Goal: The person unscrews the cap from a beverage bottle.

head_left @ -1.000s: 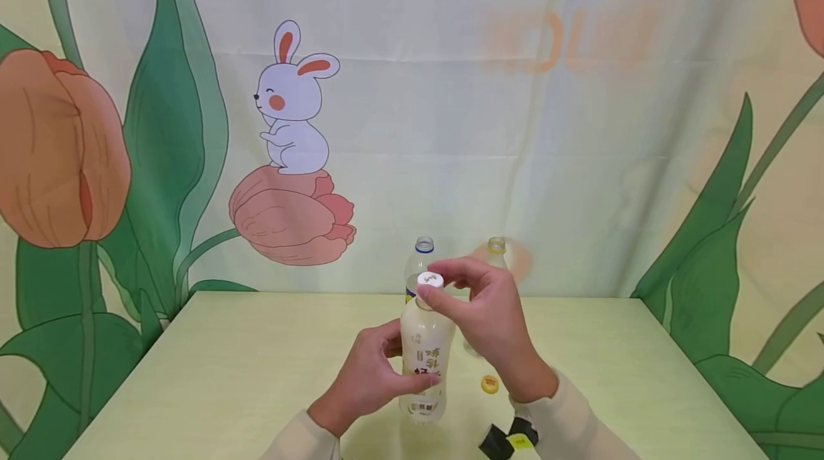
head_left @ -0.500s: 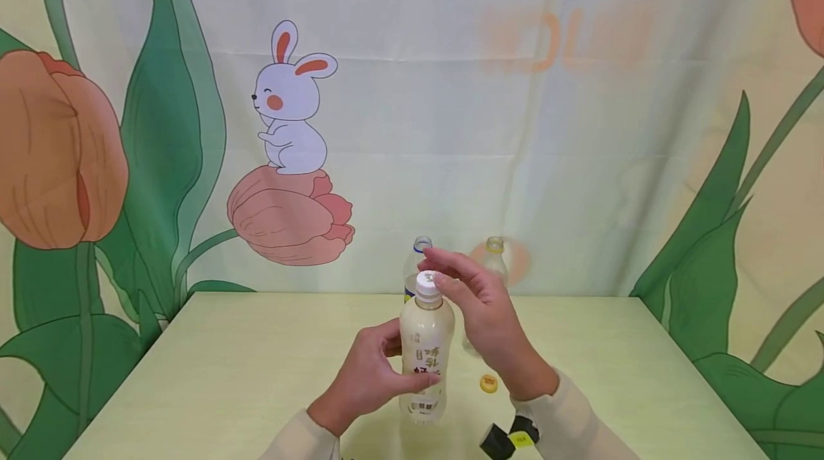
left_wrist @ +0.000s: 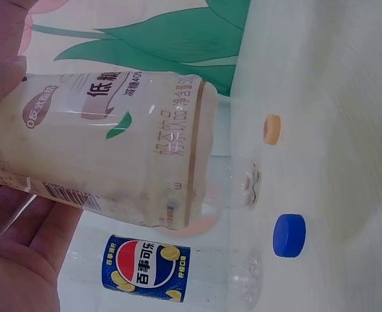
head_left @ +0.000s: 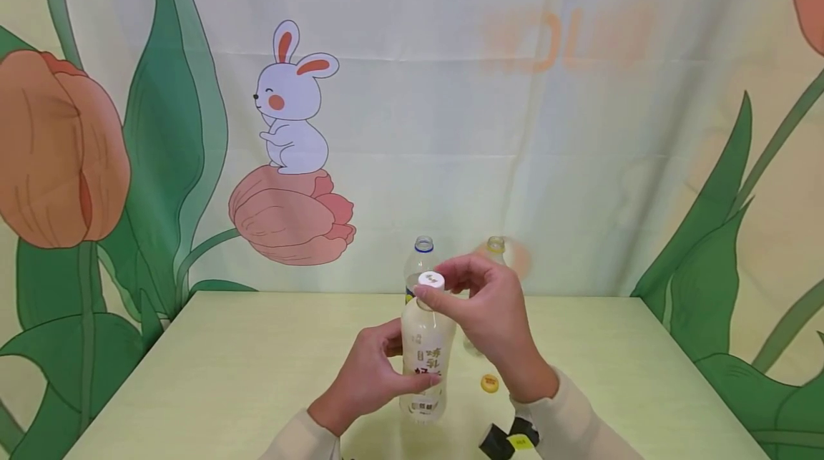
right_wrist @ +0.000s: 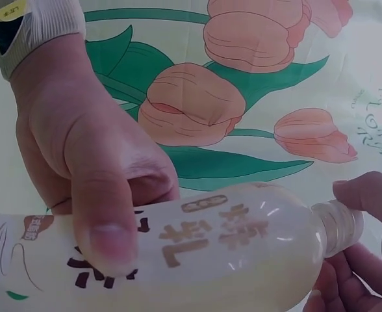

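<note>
My left hand [head_left: 370, 374] grips the body of a milk tea bottle [head_left: 428, 335], thumb across the front. The bottle stands nearly upright, full of pale liquid, and its base [left_wrist: 201, 156] looks raised off the table in the left wrist view. At the top, my right hand [head_left: 492, 310] pinches the white cap [head_left: 431, 279] between thumb and fingers. The cap sits on the neck, also seen in the right wrist view beside the right fingers [right_wrist: 373, 195]. Whether it is loose I cannot tell.
Behind stand an uncapped Pepsi bottle [left_wrist: 145, 266] with a blue neck ring and a clear bottle [head_left: 496, 249] with a yellow ring, partly hidden. A yellow cap [head_left: 489, 383] and a blue cap [left_wrist: 289, 235] lie on the table [head_left: 257, 367]. A tulip-printed cloth [head_left: 412, 124] hangs behind.
Half a second ago my right fingers were spread and lifted off the cap; now they pinch it again, as one second ago. The left hand and bottle have stayed in place.
</note>
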Demonstrator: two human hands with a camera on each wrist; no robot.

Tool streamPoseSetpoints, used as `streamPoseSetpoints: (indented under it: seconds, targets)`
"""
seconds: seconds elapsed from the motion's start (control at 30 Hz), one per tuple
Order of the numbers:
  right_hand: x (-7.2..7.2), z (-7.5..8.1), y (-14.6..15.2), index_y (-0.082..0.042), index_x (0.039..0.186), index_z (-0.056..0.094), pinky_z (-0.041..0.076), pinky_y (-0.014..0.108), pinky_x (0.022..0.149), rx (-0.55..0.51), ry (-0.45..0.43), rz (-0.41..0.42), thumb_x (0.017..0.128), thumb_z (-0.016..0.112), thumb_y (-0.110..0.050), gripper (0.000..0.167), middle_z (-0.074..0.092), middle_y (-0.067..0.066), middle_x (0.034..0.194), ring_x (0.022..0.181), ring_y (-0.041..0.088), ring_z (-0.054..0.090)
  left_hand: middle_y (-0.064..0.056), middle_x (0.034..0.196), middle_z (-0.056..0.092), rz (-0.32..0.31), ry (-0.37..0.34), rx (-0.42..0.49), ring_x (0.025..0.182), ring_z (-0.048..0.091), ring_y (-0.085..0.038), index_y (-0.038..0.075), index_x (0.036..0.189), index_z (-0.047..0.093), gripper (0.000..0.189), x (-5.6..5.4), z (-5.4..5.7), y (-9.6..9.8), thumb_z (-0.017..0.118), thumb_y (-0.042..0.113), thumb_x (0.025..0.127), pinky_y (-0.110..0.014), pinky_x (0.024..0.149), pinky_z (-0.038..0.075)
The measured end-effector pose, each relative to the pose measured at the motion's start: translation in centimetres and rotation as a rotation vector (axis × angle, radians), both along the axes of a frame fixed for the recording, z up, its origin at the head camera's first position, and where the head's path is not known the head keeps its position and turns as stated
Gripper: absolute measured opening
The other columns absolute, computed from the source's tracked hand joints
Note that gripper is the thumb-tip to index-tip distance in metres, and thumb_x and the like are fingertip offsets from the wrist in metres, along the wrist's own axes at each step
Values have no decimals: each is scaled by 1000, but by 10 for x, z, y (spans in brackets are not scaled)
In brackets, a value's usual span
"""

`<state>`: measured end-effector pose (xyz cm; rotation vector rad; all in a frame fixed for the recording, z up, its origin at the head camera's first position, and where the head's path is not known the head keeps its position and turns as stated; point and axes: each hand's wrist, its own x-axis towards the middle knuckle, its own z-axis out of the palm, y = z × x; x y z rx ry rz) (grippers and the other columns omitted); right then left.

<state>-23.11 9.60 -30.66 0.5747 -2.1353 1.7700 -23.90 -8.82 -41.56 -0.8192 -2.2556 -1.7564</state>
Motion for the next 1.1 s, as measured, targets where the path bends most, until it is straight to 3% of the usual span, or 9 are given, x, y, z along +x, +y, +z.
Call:
streamPoseSetpoints:
  seconds: [0.27, 0.43, 0.53, 0.63, 0.83, 0.97, 1.1]
  targets:
    - [-3, -3, 3, -7, 118, 76, 57, 26, 80, -27, 15, 202, 92, 74, -9, 27, 73, 1, 105, 94, 16, 67, 4, 105, 77, -4, 6, 8, 93, 75, -12, 20, 114, 71, 46, 1, 1, 0, 93, 20, 73, -31, 90, 61]
    - [-4, -5, 4, -2, 130, 69, 58, 26, 87, -36, -1, 295, 98, 64, -7, 32, 69, 7, 116, 104, 14, 67, 4, 106, 77, -3, -2, 4, 94, 75, -12, 19, 114, 71, 47, 1, 2, -1, 93, 20, 73, -31, 90, 61]
    - [-5, -5, 4, -7, 138, 64, 57, 27, 90, -18, 5, 276, 100, 62, -9, 38, 67, 14, 122, 107, 17, 65, 4, 107, 77, -1, -8, 2, 94, 75, -13, 19, 115, 71, 48, 0, 2, -1, 93, 20, 73, -31, 90, 61]
    - [-5, -3, 3, -11, 136, 64, 56, 27, 89, -17, -2, 200, 96, 70, -12, 41, 66, 16, 121, 106, 20, 63, 4, 106, 76, 2, -16, -1, 93, 75, -13, 20, 115, 71, 48, 0, 2, -2, 93, 21, 73, -30, 91, 61]
    - [-6, 0, 1, -11, 104, 70, 55, 28, 77, -7, -17, 26, 75, 92, -20, 37, 69, 9, 97, 87, 25, 63, 5, 105, 76, 12, -26, -9, 93, 74, -13, 21, 114, 71, 47, -1, 1, -3, 94, 22, 73, -30, 90, 61]
    - [-7, 0, 1, -13, 94, 74, 56, 30, 74, 34, 3, 16, 72, 94, -22, 31, 72, 6, 88, 81, 25, 65, 4, 106, 76, 15, -29, -16, 94, 74, -13, 21, 115, 70, 47, -1, 0, -4, 94, 22, 74, -31, 90, 61]
    - [-9, 0, 2, -13, 95, 79, 57, 30, 73, 36, 24, 75, 75, 92, -18, 24, 76, 6, 87, 79, 22, 67, 3, 106, 76, 19, -26, -23, 94, 74, -14, 21, 115, 70, 47, -2, -2, -6, 94, 23, 74, -31, 91, 61]
